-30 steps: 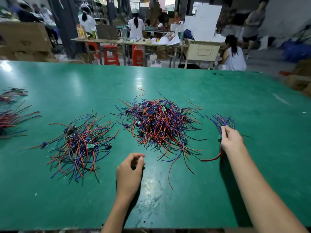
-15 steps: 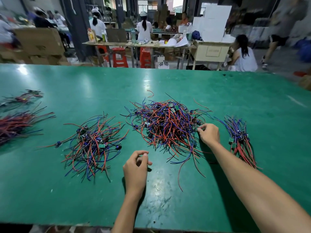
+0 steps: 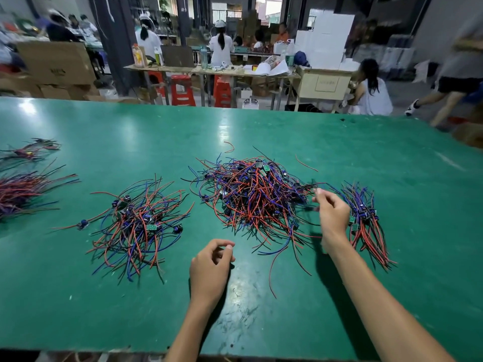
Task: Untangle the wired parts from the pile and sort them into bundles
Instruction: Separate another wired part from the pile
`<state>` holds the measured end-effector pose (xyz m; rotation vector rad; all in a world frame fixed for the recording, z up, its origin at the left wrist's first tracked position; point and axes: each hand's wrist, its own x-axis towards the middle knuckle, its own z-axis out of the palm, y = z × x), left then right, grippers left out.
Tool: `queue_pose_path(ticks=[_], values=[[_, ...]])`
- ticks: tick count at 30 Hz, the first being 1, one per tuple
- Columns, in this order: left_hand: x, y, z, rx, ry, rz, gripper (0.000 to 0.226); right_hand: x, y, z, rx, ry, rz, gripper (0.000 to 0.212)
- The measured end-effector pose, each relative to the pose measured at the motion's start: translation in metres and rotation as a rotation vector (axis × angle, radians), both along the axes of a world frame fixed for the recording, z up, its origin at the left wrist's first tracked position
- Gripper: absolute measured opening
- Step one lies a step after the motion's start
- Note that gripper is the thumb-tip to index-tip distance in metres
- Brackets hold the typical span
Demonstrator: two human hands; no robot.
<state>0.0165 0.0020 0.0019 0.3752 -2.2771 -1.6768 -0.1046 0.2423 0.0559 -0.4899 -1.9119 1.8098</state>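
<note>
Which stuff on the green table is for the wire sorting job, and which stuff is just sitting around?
For the job:
- big tangled pile
- smaller pile
- tidy bundle by the right hand
- bundles at the left edge
- left hand, holding nothing

Just sitting around:
- red stools
- cardboard boxes
- bottles on the far bench

— What carries it all?
— A green table [image 3: 261,121]; mid-frame lies the big tangled pile [image 3: 251,197]; left of it a smaller pile [image 3: 138,220]; at right a bundle [image 3: 366,220]; far left, two more bundles [image 3: 21,192].
</note>
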Motion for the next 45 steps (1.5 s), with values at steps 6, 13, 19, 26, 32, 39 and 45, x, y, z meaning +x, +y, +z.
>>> queue_pose_path(ticks=[6, 13, 19, 26, 32, 39, 45], values=[[0.005, 0.001, 0.003, -0.031, 0.012, -0.046, 0.014, 0.013, 0.001, 0.030, 0.048, 0.176, 0.049, 0.014], [0.005, 0.003, 0.011, 0.104, 0.030, -0.055, 0.014, 0.023, 0.002, 0.067, 0.034, 0.330, 0.181, 0.012], [0.000, 0.023, 0.051, 0.219, 0.149, -0.248, 0.028, 0.043, -0.012, 0.082, 0.018, 0.359, 0.453, 0.009], [-0.044, 0.050, 0.105, 0.207, 0.212, -0.397, 0.012, 0.059, -0.035, 0.076, -0.112, 0.262, 0.633, 0.018], [-0.060, 0.040, 0.097, -0.069, 0.274, -0.287, 0.002, 0.063, -0.034, 0.075, -0.314, 0.155, 0.729, 0.022], [-0.054, 0.018, 0.081, 0.287, 0.249, -0.023, 0.006, 0.061, -0.024, 0.069, -0.320, 0.083, 0.489, 0.013], [-0.053, -0.001, 0.067, -0.467, -0.110, 0.052, 0.044, 0.072, -0.025, 0.070, -0.413, 0.135, 0.543, 0.015]])
